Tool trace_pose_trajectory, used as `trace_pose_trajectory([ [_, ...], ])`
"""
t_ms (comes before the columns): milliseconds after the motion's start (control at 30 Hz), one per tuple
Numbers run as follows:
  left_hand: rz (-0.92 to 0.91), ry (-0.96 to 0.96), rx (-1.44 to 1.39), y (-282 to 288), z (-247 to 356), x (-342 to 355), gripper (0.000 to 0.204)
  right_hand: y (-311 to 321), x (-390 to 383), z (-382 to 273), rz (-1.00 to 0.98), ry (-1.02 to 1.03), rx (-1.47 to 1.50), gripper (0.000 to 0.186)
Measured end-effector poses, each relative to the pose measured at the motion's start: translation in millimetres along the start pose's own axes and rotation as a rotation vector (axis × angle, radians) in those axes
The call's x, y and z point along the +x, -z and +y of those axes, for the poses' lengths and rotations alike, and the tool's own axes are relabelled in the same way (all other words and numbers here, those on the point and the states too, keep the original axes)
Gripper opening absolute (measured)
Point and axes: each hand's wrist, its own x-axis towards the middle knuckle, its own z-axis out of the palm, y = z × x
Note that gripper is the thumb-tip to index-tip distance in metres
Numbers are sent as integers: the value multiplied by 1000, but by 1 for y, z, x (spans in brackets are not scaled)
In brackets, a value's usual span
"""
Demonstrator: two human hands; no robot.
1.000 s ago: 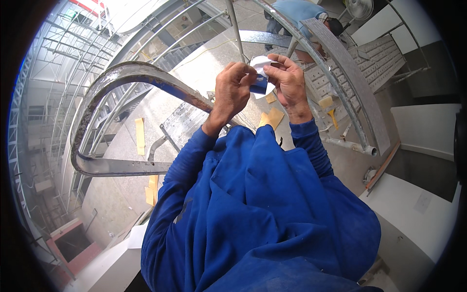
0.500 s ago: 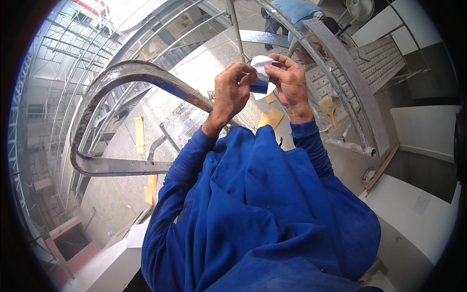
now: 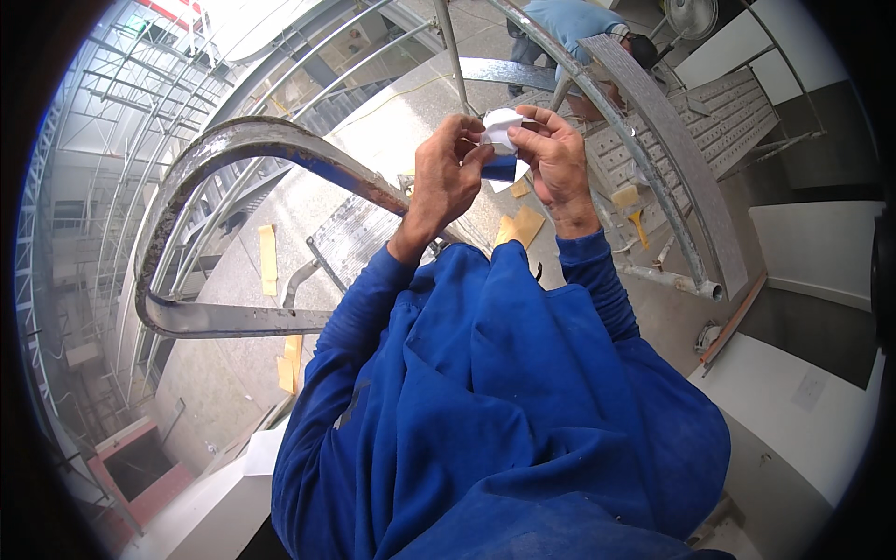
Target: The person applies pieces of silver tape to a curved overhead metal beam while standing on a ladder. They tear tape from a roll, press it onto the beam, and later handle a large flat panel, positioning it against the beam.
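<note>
White paper [image 3: 502,133] between left hand [image 3: 448,170] and right hand [image 3: 560,166]; right fingers [image 3: 549,119] pinching its edge, left apparently likewise

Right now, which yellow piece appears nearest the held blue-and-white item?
The small yellow piece just below the held item in view; the others appear lower or farther aside.

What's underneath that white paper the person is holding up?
A dark blue piece shows at the lower edge of the white paper, between the left hand and right hand. What the paper and fingers cover cannot be seen.
</note>
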Motion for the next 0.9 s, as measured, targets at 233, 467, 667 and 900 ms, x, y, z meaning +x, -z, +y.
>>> trace_pose_trajectory([
  [233,4,-66,112,0,1,-1,7,-1,0,-1,-3,21,-6,41],
  [467,-1,-106,143,-1,-1,-3,4,-2,-3,-1,9,26,-18,39],
  [667,-24,-115,169,-1,0,-4,3,-1,-3,-1,13,25,-30,40],
  [900,-1,-74,124,-3,4,-4,5,2,-1,-3,-17,-3,-29,40],
])
